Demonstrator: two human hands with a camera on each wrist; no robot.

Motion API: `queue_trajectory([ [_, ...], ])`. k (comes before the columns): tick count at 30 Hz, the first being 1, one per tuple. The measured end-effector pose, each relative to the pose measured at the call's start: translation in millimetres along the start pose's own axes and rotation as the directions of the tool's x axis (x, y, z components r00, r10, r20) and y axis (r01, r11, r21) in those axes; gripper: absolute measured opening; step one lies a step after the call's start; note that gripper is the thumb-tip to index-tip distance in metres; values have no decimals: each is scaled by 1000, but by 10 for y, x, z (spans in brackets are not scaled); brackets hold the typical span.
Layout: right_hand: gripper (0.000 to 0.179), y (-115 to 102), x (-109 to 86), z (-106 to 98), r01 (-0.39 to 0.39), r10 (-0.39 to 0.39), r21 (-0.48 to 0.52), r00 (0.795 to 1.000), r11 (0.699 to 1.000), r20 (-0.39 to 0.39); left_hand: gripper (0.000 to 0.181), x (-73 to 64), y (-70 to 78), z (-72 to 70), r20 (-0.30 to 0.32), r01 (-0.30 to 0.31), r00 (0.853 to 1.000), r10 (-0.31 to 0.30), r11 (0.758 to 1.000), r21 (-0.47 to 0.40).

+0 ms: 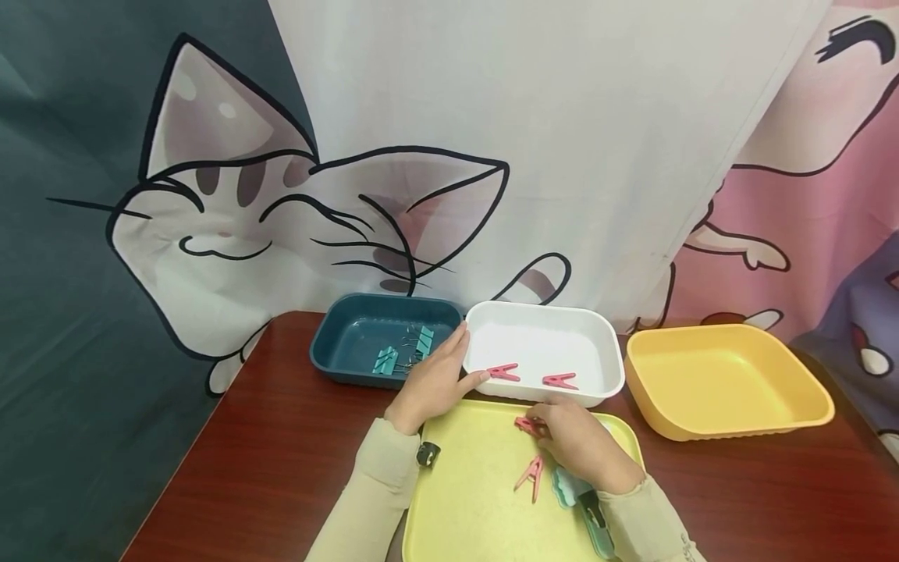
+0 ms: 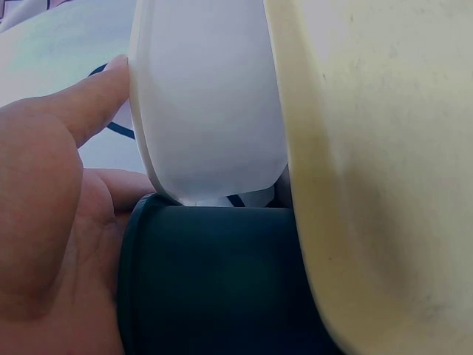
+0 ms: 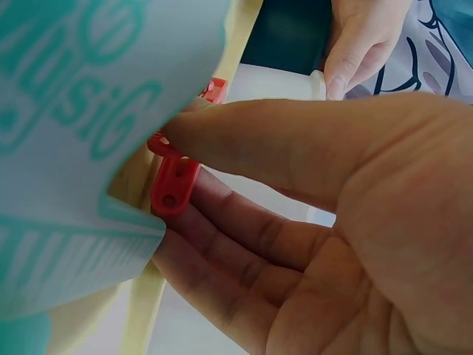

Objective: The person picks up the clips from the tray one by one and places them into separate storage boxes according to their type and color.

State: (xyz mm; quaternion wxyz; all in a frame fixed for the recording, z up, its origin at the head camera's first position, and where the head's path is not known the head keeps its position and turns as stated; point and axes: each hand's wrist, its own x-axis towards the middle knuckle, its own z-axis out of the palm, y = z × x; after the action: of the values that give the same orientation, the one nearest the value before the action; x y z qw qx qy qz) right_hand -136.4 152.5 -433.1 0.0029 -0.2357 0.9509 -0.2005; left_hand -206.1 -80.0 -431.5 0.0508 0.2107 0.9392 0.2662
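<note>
Pinching one pink peg (image 1: 528,426) of four: right hand (image 1: 581,446).

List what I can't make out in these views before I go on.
Head view: one end of the held clip, behind the right hand.
Head view: the near right corner of the dark bin, behind the left hand.
Head view: the near end of the tray, cut off by the bottom edge.
Right wrist view: the rest of the printed item, cut off by the left edge.
</note>
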Motion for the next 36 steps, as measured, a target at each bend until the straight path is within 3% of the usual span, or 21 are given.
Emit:
queue_trajectory([
  [20,21,-76,-20,-54,-40,40,13,999,999,-3,82,-9,14,-13,-1,-8,1000,8,1000,11],
  [32,22,-86,-29,-99,45,-45,2,998,999,-54,82,7,11,-9,3,-3,1000,3,1000,22],
  [36,22,-103,-35,-106,40,-40,-1,997,999,-71,82,-2,9,-9,8,2,1000,-2,1000,22],
])
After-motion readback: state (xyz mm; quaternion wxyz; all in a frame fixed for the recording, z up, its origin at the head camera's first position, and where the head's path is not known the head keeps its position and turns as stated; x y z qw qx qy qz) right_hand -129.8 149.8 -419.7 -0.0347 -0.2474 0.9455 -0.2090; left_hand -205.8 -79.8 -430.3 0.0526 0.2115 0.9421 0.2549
